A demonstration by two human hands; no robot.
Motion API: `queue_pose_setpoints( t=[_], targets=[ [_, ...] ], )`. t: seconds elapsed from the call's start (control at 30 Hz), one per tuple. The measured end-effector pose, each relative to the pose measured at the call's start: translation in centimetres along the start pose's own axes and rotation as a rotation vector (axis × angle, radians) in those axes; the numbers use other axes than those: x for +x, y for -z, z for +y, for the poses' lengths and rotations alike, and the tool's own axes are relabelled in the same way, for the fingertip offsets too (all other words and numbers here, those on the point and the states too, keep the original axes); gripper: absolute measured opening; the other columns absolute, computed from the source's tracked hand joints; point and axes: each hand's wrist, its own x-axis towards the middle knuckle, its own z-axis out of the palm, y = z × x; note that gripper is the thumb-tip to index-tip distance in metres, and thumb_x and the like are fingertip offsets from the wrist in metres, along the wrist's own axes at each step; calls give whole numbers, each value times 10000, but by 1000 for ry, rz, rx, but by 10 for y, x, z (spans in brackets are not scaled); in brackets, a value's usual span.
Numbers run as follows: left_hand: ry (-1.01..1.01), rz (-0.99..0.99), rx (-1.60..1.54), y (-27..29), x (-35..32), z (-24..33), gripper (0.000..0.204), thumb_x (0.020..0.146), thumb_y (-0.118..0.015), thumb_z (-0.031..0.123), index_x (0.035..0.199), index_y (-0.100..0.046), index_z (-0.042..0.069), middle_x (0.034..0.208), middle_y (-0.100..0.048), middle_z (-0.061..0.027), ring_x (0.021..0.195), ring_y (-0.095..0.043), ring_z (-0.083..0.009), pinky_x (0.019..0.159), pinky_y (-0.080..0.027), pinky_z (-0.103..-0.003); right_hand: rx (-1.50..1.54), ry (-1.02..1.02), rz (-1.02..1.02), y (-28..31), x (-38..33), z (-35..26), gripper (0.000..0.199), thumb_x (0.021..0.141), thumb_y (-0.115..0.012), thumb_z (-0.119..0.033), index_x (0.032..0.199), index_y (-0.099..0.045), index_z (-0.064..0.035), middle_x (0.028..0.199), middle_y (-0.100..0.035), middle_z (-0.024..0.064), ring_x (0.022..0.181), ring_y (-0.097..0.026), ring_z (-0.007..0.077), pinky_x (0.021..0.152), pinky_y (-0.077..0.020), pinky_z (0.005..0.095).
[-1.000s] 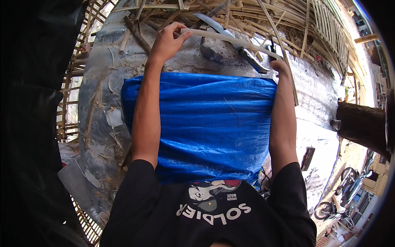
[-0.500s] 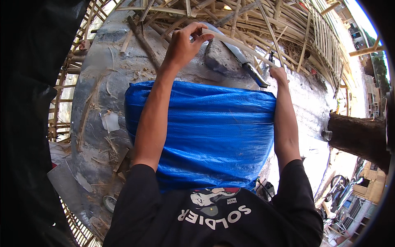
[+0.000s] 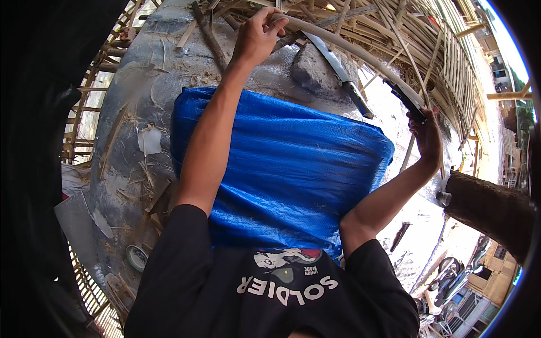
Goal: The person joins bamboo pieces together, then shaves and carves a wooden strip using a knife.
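A long, pale bamboo strip (image 3: 349, 48) arches between my hands. At its far left end, my left hand (image 3: 260, 35) pinches it between thumb and fingers. My right hand (image 3: 426, 135), wrist bent, is closed round a narrow black tool (image 3: 407, 102) lying along the strip's other end. The tool's exact kind does not show, and I cannot tell whether those fingers also grip the strip. Below the strip, a large knife (image 3: 333, 66) with a dark handle leans across a grey rock (image 3: 313, 70), apart from both hands.
Blue tarp (image 3: 282, 163) covers my lap. Split bamboo pieces (image 3: 389, 28) are heaped at the far side. A thick log (image 3: 487, 211) juts in at right. Bamboo scraps (image 3: 115, 141), a grey sheet (image 3: 81, 225) and a round tin (image 3: 137, 258) lie at left; motorbikes (image 3: 451, 276) stand lower right.
My right hand has moved right and slightly nearer, its elbow bending outward, with the black tool. More strip shows between my hands. My left hand sits slightly higher in view, still pinching the strip.
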Motion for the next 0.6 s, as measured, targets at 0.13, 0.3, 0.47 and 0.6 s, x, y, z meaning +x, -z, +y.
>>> queue_pose_setpoints(
  t=[0.13, 0.3, 0.47, 0.6],
  targets=[
    [-34, -20, -76, -1, -11, 9, 301, 967, -656, 303, 1145, -622, 63, 776, -701, -22, 603, -578, -72, 567, -472, -244, 204, 65, -243, 10, -29, 2, 276, 987, -507, -300, 919, -572, -40, 702, -532, 23, 650, -472, 127, 664, -370, 295],
    [-15, -94, -26, -2, -14, -7, 304, 961, -664, 298, 1126, -616, 48, 784, -701, -36, 626, -591, -85, 586, -483, -265, -193, -19, -289, 7, -7, 34, 327, 974, -575, -328, 887, -609, -14, 767, -584, 37, 694, -486, 125, 712, -358, 270],
    [180, -281, 103, -23, -16, -18, 365, 922, -708, 340, 1120, -630, 44, 802, -726, -67, 711, -662, -108, 644, -500, -310, -268, 23, -309, -18, -29, -2, 335, 953, -597, -329, 874, -652, -9, 774, -622, 60, 723, -520, 139, 717, -383, 287],
    [124, -279, 265, -17, -5, -10, 418, 905, -717, 400, 1150, -653, 67, 834, -725, -75, 753, -677, -124, 670, -515, -303, 53, 182, -409, -14, 15, 14, 411, 925, -614, -397, 906, -660, 11, 817, -639, 88, 749, -516, 160, 723, -369, 297]
  ],
)
